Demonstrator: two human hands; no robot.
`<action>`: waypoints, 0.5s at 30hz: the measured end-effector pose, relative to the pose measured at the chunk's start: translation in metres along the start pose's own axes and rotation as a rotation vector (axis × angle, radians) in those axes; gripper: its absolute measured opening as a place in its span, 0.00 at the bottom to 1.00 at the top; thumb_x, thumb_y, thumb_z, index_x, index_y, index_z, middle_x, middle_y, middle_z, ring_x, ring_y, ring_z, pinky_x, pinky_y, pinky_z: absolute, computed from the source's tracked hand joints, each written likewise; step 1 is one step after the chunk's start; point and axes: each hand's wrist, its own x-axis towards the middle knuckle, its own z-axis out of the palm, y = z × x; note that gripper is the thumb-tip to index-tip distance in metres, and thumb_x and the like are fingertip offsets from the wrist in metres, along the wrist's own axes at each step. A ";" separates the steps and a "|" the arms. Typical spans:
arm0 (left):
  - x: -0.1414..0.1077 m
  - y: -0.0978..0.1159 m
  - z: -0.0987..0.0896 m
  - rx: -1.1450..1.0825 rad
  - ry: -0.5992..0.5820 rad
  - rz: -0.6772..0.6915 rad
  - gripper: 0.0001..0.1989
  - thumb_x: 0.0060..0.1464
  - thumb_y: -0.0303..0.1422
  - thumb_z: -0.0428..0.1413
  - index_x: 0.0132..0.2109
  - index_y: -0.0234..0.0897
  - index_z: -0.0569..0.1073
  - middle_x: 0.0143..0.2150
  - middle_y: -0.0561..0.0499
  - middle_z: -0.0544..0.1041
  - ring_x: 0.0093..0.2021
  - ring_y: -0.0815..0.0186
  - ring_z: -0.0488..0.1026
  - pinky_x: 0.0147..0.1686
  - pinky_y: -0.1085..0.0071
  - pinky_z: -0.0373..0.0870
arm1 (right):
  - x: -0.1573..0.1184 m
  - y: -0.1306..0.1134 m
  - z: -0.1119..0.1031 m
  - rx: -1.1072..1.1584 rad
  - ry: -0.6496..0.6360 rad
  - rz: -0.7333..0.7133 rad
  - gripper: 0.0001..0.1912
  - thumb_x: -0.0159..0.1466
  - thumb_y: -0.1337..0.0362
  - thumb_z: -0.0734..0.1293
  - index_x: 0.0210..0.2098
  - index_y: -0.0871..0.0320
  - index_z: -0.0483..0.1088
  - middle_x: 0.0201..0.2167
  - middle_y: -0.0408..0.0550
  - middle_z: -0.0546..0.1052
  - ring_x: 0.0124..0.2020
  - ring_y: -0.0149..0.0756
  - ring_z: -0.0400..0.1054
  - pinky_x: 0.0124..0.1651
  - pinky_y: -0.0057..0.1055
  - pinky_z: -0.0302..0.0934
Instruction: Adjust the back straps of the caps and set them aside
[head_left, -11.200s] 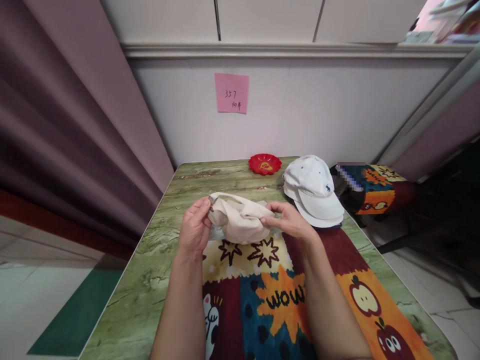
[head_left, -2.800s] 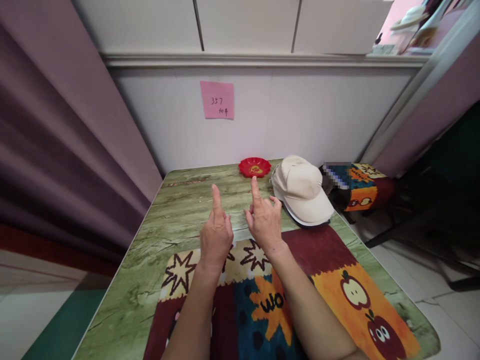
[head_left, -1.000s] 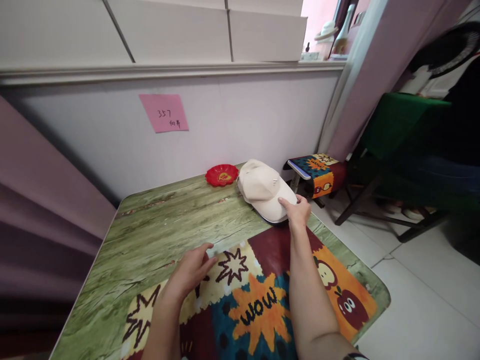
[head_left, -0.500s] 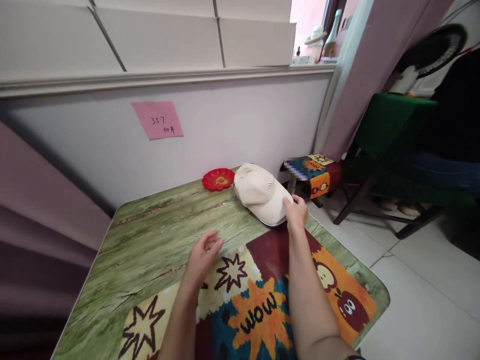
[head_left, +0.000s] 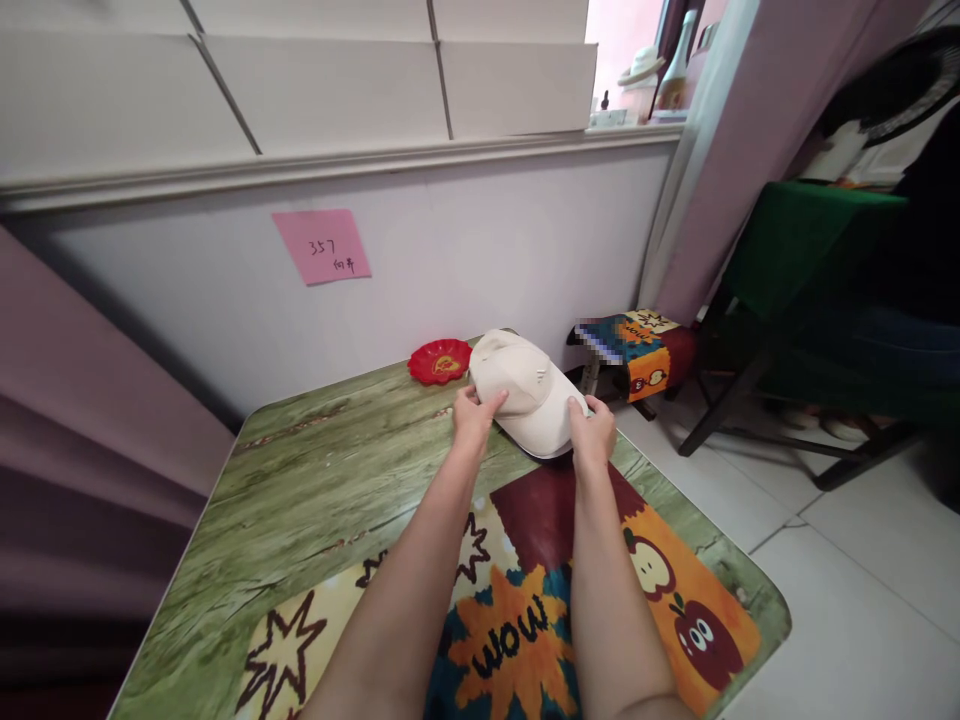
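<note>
A cream baseball cap (head_left: 517, 375) rests at the far right part of the green wood-patterned table (head_left: 337, 450), its brim turned toward me and to the right. My right hand (head_left: 594, 430) pinches the right edge of the brim, thumb on top. At the cap's left side, my left hand (head_left: 476, 412) grips the crown's lower edge, with the thumb on top and the fingers partly hidden. Just behind and left of the cap lies a red scalloped dish (head_left: 439, 361) with a gold design.
A colourful mat (head_left: 525, 630) printed "WOW" covers the table's near side. Beyond the table's right edge stand a stool with a similar cloth (head_left: 649, 350) and a green-covered chair (head_left: 810, 240) with a seated person. A pink note (head_left: 322, 246) is on the wall.
My left hand has moved forward and right from above the mat and has taken hold of the cap's left side. My right hand keeps its hold on the brim. The view has shifted slightly.
</note>
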 end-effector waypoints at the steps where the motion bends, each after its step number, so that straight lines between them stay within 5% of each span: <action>1: 0.001 -0.001 0.003 -0.046 -0.020 0.008 0.26 0.33 0.35 0.70 0.41 0.33 0.71 0.36 0.47 0.75 0.36 0.64 0.72 0.40 0.67 0.67 | 0.000 0.000 0.001 0.002 -0.002 0.006 0.28 0.56 0.50 0.66 0.50 0.60 0.74 0.49 0.60 0.76 0.47 0.51 0.70 0.53 0.45 0.62; 4: 0.001 0.004 0.011 -0.109 -0.065 0.037 0.15 0.36 0.33 0.67 0.30 0.34 0.71 0.28 0.52 0.73 0.30 0.68 0.68 0.35 0.70 0.65 | 0.002 0.001 0.001 0.009 -0.003 0.030 0.28 0.56 0.50 0.65 0.51 0.60 0.74 0.49 0.60 0.76 0.48 0.51 0.70 0.53 0.45 0.61; 9: -0.005 0.041 0.014 -0.212 -0.128 0.130 0.09 0.42 0.32 0.63 0.32 0.36 0.73 0.30 0.53 0.75 0.31 0.70 0.69 0.35 0.73 0.66 | 0.004 -0.003 -0.004 0.120 0.036 0.033 0.25 0.57 0.48 0.65 0.45 0.59 0.75 0.45 0.58 0.77 0.43 0.47 0.71 0.49 0.42 0.64; 12: -0.018 0.069 0.001 -0.310 -0.179 0.274 0.10 0.43 0.33 0.64 0.34 0.36 0.75 0.33 0.52 0.76 0.33 0.69 0.70 0.38 0.72 0.67 | 0.002 -0.015 -0.009 0.279 0.119 -0.102 0.25 0.58 0.46 0.64 0.43 0.61 0.75 0.45 0.58 0.77 0.44 0.45 0.71 0.50 0.39 0.63; 15: -0.037 0.086 -0.030 -0.304 -0.122 0.418 0.11 0.44 0.34 0.65 0.35 0.36 0.76 0.34 0.52 0.76 0.35 0.68 0.71 0.40 0.72 0.67 | -0.012 -0.035 -0.013 0.536 -0.027 -0.197 0.29 0.59 0.45 0.65 0.49 0.62 0.72 0.46 0.57 0.77 0.44 0.42 0.72 0.48 0.37 0.65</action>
